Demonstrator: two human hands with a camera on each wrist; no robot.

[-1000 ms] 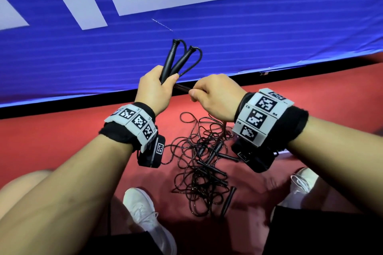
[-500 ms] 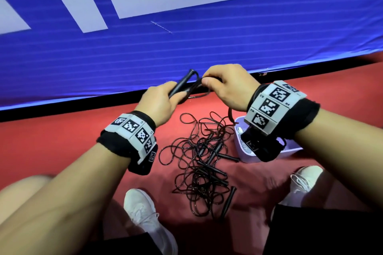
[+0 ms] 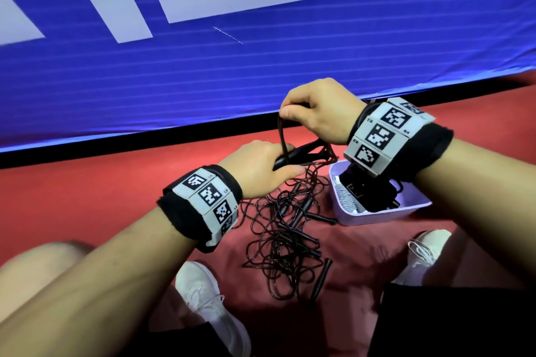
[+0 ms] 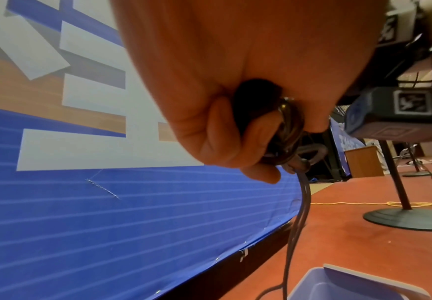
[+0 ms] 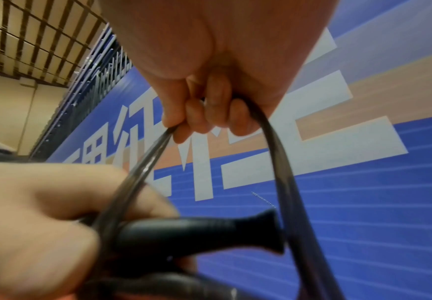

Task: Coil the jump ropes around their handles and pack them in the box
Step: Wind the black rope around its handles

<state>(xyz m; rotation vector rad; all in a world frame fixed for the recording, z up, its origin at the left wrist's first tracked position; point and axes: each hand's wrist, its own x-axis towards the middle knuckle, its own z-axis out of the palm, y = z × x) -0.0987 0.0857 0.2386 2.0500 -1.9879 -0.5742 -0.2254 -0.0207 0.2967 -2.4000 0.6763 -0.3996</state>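
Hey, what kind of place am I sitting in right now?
Probably a sports hall or event venue: red floor, a big blue banner along its edge, and stanchion bases with cables nearby.

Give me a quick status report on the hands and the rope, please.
Left hand grips handles. Right hand pinches the cord, looping it over them. Tangled ropes lie on the floor beside the box.

The right wrist camera [image 3: 359, 188] hides most of the box's [image 3: 377, 216] inside — its contents cannot be told. The left hand [image 5: 37, 219] is blurred in the right wrist view, and the handles' [image 3: 290, 153] near ends are buried in its grip.
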